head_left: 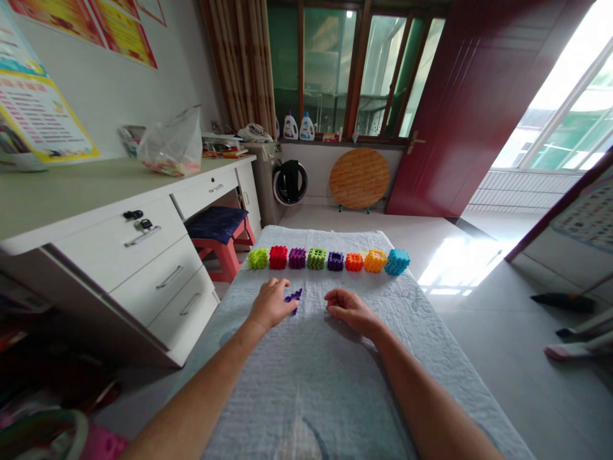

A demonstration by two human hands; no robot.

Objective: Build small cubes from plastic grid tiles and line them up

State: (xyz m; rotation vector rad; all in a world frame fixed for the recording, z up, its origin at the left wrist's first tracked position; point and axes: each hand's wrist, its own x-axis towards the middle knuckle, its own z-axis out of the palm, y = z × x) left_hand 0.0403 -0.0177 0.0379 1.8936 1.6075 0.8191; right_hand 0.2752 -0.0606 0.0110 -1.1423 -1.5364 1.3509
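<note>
My left hand is over the cloth on the left, thumb and fingers around a small dark-purple notched plastic piece. The thumb touches the piece's lower edge; the fingertips behind it are partly hidden. My right hand rests to the right of the piece, loosely curved, with nothing visible in it. Beyond both hands stands a row of notched cubes: a yellow-green cube, a red cube, a purple cube, a green cube, a dark-blue cube, an orange cube, a yellow cube and a light-blue cube.
A pale blue cloth covers the table under my arms. To the left are a white desk with a plastic bag on it, and a pink stool. A washing machine and round wooden tabletop stand behind.
</note>
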